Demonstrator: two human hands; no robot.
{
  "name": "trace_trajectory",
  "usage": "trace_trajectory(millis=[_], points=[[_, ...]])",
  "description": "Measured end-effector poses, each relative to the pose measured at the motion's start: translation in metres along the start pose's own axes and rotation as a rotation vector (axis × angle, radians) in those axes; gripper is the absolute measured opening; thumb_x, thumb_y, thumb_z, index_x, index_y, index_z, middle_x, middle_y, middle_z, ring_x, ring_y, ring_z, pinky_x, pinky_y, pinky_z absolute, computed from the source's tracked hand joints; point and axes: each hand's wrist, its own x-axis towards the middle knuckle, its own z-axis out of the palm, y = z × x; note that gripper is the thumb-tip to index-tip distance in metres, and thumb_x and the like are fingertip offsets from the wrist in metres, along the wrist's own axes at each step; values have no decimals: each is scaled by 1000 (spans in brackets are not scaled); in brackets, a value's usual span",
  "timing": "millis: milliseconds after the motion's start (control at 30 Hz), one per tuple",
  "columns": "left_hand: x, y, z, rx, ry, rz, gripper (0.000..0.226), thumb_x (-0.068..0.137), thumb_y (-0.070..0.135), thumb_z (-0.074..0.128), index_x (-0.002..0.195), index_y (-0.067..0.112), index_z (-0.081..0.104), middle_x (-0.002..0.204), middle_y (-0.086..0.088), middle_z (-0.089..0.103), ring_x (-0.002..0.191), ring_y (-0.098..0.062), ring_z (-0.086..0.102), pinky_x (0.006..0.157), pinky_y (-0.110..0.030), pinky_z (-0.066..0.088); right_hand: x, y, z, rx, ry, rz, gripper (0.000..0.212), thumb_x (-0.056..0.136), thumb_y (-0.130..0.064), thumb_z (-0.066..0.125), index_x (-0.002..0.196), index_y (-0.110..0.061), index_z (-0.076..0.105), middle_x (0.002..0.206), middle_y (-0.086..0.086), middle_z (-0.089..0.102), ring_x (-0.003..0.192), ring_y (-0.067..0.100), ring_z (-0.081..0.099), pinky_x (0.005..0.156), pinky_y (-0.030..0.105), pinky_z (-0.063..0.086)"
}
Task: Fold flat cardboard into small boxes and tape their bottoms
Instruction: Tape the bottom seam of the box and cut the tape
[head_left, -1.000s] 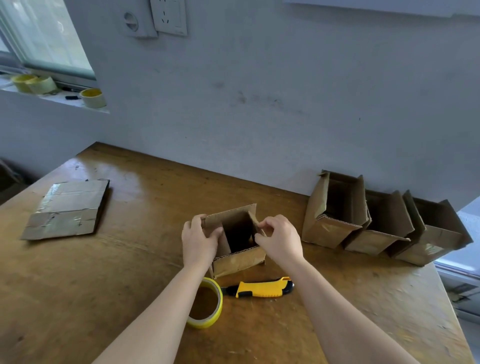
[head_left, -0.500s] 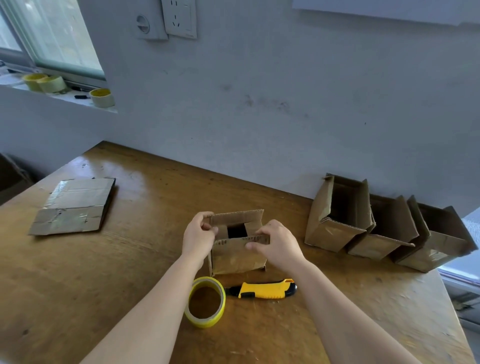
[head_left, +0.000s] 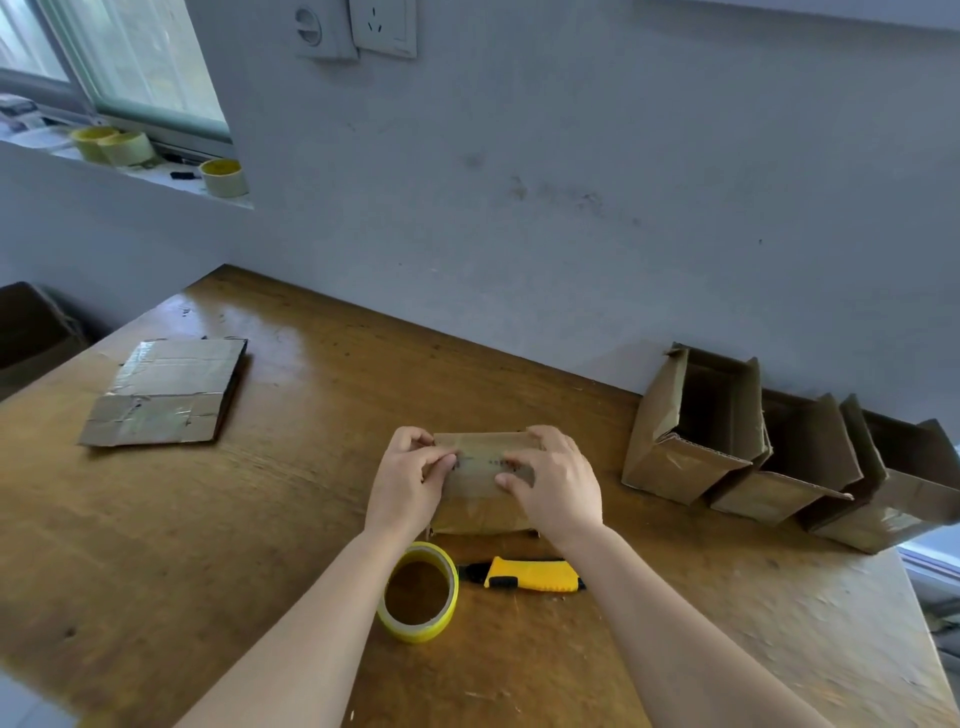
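One wooden table carries everything: three folded boxes at three o'clock, flat cardboard at ten. At centre we grip the small box, left hand and right hand curled over its closed flaps. Tape roll and knife lie at six.

The setting is a small packing workroom: a worn wooden workbench, assembled cardboard boxes at right, tape rolls on the windowsill upper left, a wall socket at top.
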Motion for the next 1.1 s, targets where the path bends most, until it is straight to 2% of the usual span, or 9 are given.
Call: trace_trajectory(millis=[167, 367, 433, 567, 700, 767, 867, 1000, 1100], points=[[-2, 0, -3, -101, -24, -134, 24, 96, 23, 56, 114, 19, 71, 119, 3, 54, 108, -7, 47, 86, -19, 38, -1, -10, 5, -63, -74, -95, 35, 103, -25, 43, 134, -23, 58, 148, -4, 46, 139, 13, 37, 111, 25, 30], [-21, 3, -4, -260, 28, -368, 38, 101, 23, 39, 139, 20, 48, 138, 1, 50, 128, -19, 46, 103, -36, 41, -7, -6, 7, -48, -164, -42, 37, 102, -32, 45, 136, -22, 56, 150, -3, 44, 137, 14, 41, 109, 29, 36], [-29, -8, -2, -115, -41, -467, 41, 95, 15, 43, 135, 21, 50, 137, -2, 51, 126, -22, 47, 102, -38, 43, -12, -2, 11, -43, -185, -26, 38, 102, -33, 45, 138, -23, 54, 151, -4, 42, 138, 14, 40, 110, 30, 36], [-49, -28, 2, 339, -473, -489, 42, 82, 19, 50, 122, 26, 59, 128, -3, 53, 119, -25, 50, 95, -41, 46, -15, -1, 12, -52, -175, -45, 40, 102, -33, 45, 140, -23, 52, 152, -4, 40, 141, 15, 36, 112, 31, 34], [-60, -29, 2, 522, -452, -386, 20, 91, 21, 56, 111, 23, 62, 104, 4, 61, 90, -15, 60, 74, -29, 52, -14, -5, 9, -69, -207, -54, 44, 99, -39, 49, 141, -23, 50, 153, -3, 40, 140, 18, 37, 110, 34, 37], [-58, -28, -2, 455, -491, -315, 20, 90, 12, 52, 100, 27, 63, 100, 4, 63, 86, -15, 59, 69, -29, 51, -14, -6, 10, -71, -211, -51, 44, 99, -40, 50, 140, -23, 52, 152, -3, 41, 138, 18, 38, 109, 34, 38], [-51, -18, -14, 190, -592, -204, 25, 83, 10, 53, 83, 33, 62, 94, 6, 67, 87, -15, 61, 75, -34, 53, -13, -9, 10, -67, -198, -58, 43, 98, -40, 51, 137, -23, 54, 150, -4, 44, 136, 19, 39, 108, 33, 38], [-30, 7, -33, -199, -599, -142, 15, 83, 11, 67, 76, 24, 65, 79, 6, 67, 75, -7, 61, 70, -21, 47, -10, -7, 14, -57, -203, -58, 41, 97, -40, 54, 133, -23, 58, 145, -4, 48, 134, 20, 42, 105, 33, 39], [-15, 25, -40, -415, -467, -178, 15, 87, 5, 64, 74, 11, 61, 70, 1, 58, 66, -8, 52, 64, -24, 41, -9, -8, 12, -61, -200, -87, 33, 94, -33, 57, 125, -27, 63, 134, -6, 55, 128, 20, 47, 97, 30, 43]])
